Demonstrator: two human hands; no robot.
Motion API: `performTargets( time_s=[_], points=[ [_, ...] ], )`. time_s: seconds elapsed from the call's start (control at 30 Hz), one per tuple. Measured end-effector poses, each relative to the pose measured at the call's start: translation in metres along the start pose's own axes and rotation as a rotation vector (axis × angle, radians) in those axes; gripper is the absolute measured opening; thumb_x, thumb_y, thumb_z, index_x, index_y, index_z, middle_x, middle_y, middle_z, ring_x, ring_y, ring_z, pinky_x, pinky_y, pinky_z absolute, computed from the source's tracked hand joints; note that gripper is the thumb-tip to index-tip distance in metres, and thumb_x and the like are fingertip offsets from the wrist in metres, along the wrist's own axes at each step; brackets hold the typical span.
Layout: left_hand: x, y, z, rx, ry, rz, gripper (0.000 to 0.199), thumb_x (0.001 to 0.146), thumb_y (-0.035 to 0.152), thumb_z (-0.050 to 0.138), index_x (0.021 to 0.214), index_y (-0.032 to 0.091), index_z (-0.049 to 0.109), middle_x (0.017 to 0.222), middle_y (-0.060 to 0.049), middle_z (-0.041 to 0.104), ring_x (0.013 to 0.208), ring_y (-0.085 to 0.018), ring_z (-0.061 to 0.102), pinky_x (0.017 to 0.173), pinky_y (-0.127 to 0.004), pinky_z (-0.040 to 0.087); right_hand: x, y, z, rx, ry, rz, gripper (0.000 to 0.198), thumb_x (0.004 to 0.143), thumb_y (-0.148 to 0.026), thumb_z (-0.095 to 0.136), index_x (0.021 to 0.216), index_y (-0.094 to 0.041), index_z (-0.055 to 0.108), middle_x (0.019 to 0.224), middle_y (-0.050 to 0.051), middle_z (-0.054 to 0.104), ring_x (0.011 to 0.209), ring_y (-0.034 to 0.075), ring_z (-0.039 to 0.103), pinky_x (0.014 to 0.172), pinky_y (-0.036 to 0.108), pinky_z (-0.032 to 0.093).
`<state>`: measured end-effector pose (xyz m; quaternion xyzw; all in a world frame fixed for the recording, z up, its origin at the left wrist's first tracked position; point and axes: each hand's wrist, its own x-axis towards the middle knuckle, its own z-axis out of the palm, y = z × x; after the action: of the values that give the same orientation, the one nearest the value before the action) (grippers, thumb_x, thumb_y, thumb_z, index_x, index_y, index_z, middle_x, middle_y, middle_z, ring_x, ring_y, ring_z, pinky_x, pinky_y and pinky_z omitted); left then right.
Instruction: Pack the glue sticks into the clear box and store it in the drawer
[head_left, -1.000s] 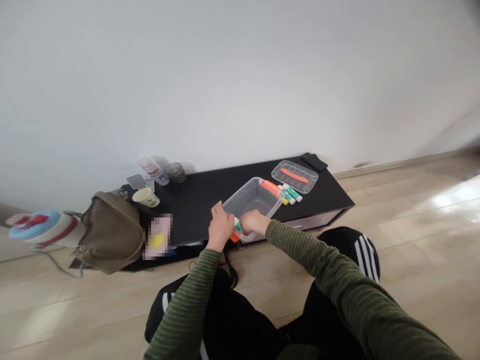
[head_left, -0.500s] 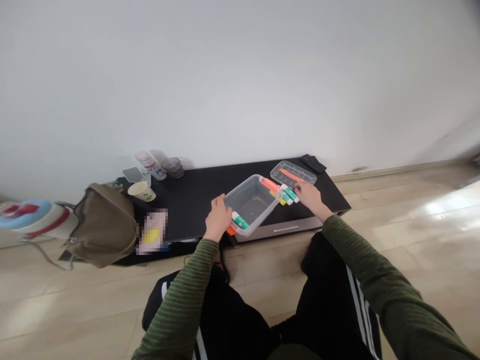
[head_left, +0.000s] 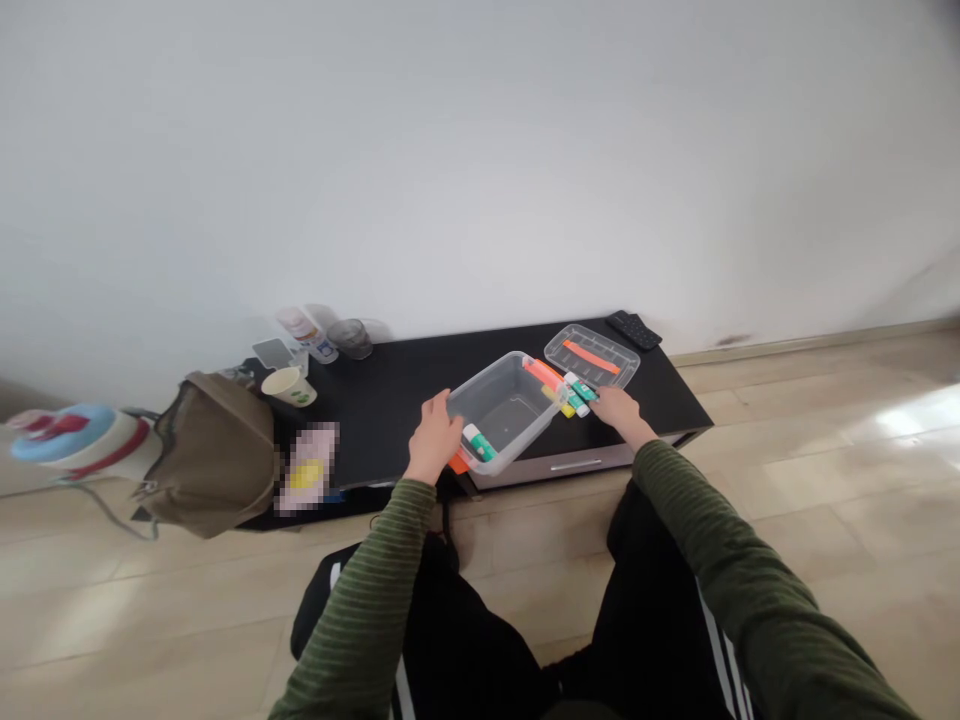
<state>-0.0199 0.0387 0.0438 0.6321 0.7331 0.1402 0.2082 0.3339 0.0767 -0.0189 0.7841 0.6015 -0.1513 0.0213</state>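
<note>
A clear plastic box (head_left: 504,412) with orange latches sits open on the black low cabinet, tilted in my view. My left hand (head_left: 435,440) is closed on the box's left rim. Inside, near that hand, lies a green-and-white glue stick (head_left: 480,442). Outside the box's right end are more green-and-white glue sticks (head_left: 576,400) and a yellow piece (head_left: 568,410). My right hand (head_left: 619,412) has its fingers closed at the end of the upper glue stick (head_left: 580,386); the fingertips are partly hidden.
Behind my right hand lies the clear lid (head_left: 592,355) with an orange handle, beside a black remote or keypad (head_left: 634,329). To the left stand a paper cup (head_left: 289,387), a glass (head_left: 350,339), a spray can (head_left: 307,334) and a brown bag (head_left: 214,450).
My right hand has moved slightly down and towards the glue sticks, uncovering the lid's orange handle. The left hand stays on the box rim. The view has shifted slightly.
</note>
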Motion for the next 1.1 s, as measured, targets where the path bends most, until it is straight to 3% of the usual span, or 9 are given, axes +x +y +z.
performTargets(
  time_s=[0.23,0.33,0.47,0.53,0.63,0.8,0.9,1.1],
  points=[
    [-0.002,0.003,-0.001,-0.011,-0.003,0.005,0.059,0.093,0.029,0.043,0.152,0.026,0.036,0.153,-0.014,0.044,0.118,-0.032,0.065,0.1,-0.047,0.051,-0.009,0.002,-0.01,0.124,0.114,0.007,0.031,0.094,-0.033,0.054,0.11,-0.015,0.072,0.119,0.018,0.07,0.11,0.03,0.066,0.085,0.033,0.049],
    [-0.003,0.005,-0.002,-0.015,0.002,0.01,0.059,0.093,0.027,0.043,0.151,0.026,0.037,0.153,-0.014,0.044,0.119,-0.031,0.065,0.101,-0.045,0.05,-0.023,-0.002,-0.02,0.403,0.187,-0.036,0.029,0.095,-0.033,0.052,0.11,-0.017,0.071,0.104,0.011,0.075,0.1,0.023,0.07,0.085,0.03,0.049],
    [-0.003,0.005,-0.003,-0.035,0.004,0.017,0.059,0.093,0.023,0.041,0.152,0.024,0.037,0.153,-0.014,0.044,0.124,-0.031,0.062,0.104,-0.045,0.048,-0.054,-0.035,-0.034,0.706,0.302,-0.214,0.035,0.095,-0.035,0.051,0.123,-0.018,0.063,0.11,0.007,0.075,0.093,0.018,0.072,0.084,0.028,0.051],
    [-0.004,0.005,-0.002,-0.046,0.007,0.023,0.06,0.093,0.022,0.04,0.152,0.023,0.036,0.153,-0.014,0.044,0.126,-0.031,0.061,0.106,-0.045,0.048,-0.072,-0.064,-0.04,0.63,0.312,-0.344,0.034,0.093,-0.037,0.055,0.121,-0.02,0.064,0.111,0.006,0.075,0.097,0.02,0.071,0.085,0.029,0.051],
    [-0.005,0.006,-0.003,-0.05,0.012,0.028,0.06,0.092,0.021,0.04,0.152,0.021,0.036,0.153,-0.015,0.045,0.126,-0.031,0.06,0.106,-0.044,0.047,-0.092,-0.112,-0.046,0.332,0.227,-0.46,0.033,0.093,-0.038,0.056,0.119,-0.021,0.067,0.107,0.008,0.076,0.101,0.024,0.07,0.086,0.033,0.051],
    [-0.005,0.007,-0.003,-0.032,0.018,0.027,0.06,0.092,0.02,0.04,0.152,0.021,0.037,0.152,-0.015,0.046,0.127,-0.031,0.06,0.106,-0.043,0.047,-0.094,-0.174,-0.04,-0.087,-0.019,-0.44,0.032,0.09,-0.036,0.059,0.11,-0.015,0.073,0.11,0.019,0.074,0.105,0.031,0.07,0.086,0.038,0.051],
    [-0.004,0.006,-0.002,-0.024,0.012,0.024,0.06,0.092,0.02,0.04,0.152,0.021,0.037,0.152,-0.016,0.045,0.124,-0.032,0.061,0.105,-0.045,0.047,-0.084,-0.191,-0.032,-0.139,-0.149,-0.411,0.033,0.085,-0.033,0.066,0.112,-0.016,0.076,0.115,0.02,0.073,0.109,0.031,0.07,0.087,0.037,0.052],
    [-0.003,0.006,-0.002,0.002,0.001,0.032,0.06,0.093,0.021,0.039,0.153,0.021,0.035,0.153,-0.016,0.044,0.123,-0.032,0.062,0.104,-0.044,0.048,-0.07,-0.2,-0.023,-0.189,-0.253,-0.412,0.038,0.074,-0.025,0.076,0.111,-0.017,0.077,0.113,0.019,0.075,0.106,0.031,0.072,0.088,0.038,0.055]
  ],
)
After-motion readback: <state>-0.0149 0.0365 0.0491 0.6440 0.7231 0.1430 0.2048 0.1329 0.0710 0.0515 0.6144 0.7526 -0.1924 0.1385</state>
